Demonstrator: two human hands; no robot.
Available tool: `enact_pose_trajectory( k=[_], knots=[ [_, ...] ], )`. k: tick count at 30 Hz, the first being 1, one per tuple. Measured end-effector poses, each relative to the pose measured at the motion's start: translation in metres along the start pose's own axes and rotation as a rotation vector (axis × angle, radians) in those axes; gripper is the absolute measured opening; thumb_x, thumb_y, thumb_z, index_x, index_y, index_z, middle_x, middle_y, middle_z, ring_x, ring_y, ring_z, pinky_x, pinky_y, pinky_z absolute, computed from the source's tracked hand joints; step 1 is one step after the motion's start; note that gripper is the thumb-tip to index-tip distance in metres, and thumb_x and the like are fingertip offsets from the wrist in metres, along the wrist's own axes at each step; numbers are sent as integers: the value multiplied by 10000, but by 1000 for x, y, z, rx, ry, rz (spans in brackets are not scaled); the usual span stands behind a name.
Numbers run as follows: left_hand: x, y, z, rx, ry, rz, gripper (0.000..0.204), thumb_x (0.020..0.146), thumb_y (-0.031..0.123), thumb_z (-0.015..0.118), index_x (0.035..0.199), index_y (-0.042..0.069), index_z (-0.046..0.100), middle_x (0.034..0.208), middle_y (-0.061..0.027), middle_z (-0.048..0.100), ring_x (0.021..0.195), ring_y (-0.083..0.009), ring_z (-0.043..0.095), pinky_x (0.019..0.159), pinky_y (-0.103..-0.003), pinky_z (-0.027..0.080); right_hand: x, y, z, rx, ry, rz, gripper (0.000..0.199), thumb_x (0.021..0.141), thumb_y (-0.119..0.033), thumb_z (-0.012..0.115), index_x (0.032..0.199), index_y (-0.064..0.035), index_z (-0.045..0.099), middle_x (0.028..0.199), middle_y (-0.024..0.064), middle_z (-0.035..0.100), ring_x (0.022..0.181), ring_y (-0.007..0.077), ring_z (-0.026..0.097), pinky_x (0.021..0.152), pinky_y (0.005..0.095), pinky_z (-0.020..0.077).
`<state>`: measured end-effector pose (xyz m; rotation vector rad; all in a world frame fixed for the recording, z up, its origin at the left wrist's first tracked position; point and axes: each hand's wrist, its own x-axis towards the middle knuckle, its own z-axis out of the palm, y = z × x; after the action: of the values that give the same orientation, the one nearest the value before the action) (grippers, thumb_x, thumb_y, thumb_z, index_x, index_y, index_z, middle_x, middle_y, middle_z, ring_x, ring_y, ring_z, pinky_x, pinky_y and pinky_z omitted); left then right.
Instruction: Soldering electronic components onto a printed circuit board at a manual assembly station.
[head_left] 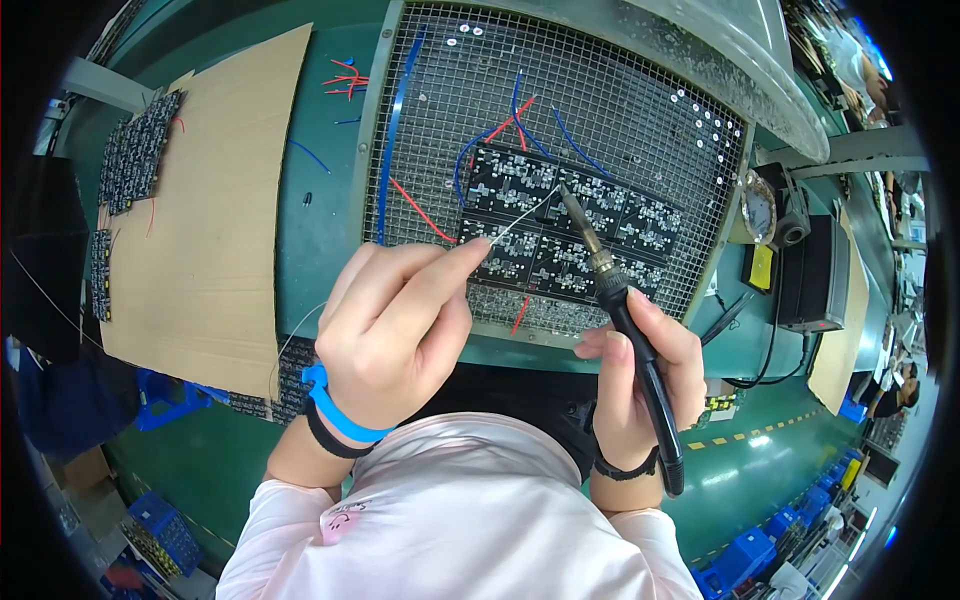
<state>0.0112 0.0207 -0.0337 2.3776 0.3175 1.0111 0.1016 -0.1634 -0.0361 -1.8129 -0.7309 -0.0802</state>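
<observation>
A panel of black circuit boards point(505, 190) with many small silver parts lies on a wire-mesh rack point(620, 90). In my right hand point(650, 370) is a soldering iron point(640, 345), held like a pen, its tip down at the upper middle of the panel. My left hand point(400, 310) pinches a thin strand of solder wire point(525, 215), whose far end meets the board beside the iron's tip. Red wires point(420, 208) and blue wires point(580, 145) stick out around the panel. A blue wrist strap point(340, 415) circles my left wrist.
Cardboard point(220, 200) covers the bench at left, with more circuit boards point(140, 150) on it. Loose red wire pieces point(347, 80) lie beside the rack. At right stand a black box-shaped unit point(812, 270), a yellow sponge point(762, 267) and a dark cable point(775, 345).
</observation>
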Motion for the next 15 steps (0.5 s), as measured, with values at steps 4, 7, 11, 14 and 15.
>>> enact_pose_trajectory(
  k=[4, 7, 11, 14, 15],
  knots=[
    [0, 0, 0, 3, -23, 4, 399, 635, -121, 680, 997, 41, 724, 800, -68, 627, 667, -226, 580, 586, -316, 480, -1, -3, -1, -37, -8, -1, 300, 815, -28, 752, 1088, 33, 644, 922, 143, 728, 675, 113, 677, 613, 218, 528],
    [-1, -2, 1, -7, -4, 16, 404, 635, -119, 680, 1003, 41, 723, 803, -69, 628, 667, -226, 579, 589, -317, 480, -3, 1, 0, -42, 4, -26, 314, 815, -29, 753, 1098, 40, 637, 919, 143, 727, 679, 116, 680, 621, 220, 530],
    [-2, -1, -4, 0, -30, 15, 412, 634, -119, 681, 1012, 40, 722, 804, -71, 625, 668, -226, 576, 587, -317, 478, -6, -3, -1, -37, -5, -18, 327, 821, -28, 748, 1113, 50, 625, 915, 145, 723, 688, 123, 685, 634, 222, 534],
    [-2, 0, -5, -6, -3, 5, 415, 632, -118, 680, 1015, 37, 720, 802, -73, 620, 667, -227, 572, 587, -318, 476, -6, -5, 0, 6, 14, -24, 332, 827, -29, 742, 1124, 55, 618, 916, 148, 720, 696, 127, 688, 641, 222, 535],
    [-2, 0, -5, -9, 10, 0, 416, 631, -117, 680, 1017, 35, 720, 801, -74, 617, 666, -228, 570, 587, -318, 475, -7, -5, 1, 45, 40, -39, 333, 832, -30, 739, 1129, 55, 615, 917, 149, 719, 700, 129, 689, 644, 222, 535]
  ],
)
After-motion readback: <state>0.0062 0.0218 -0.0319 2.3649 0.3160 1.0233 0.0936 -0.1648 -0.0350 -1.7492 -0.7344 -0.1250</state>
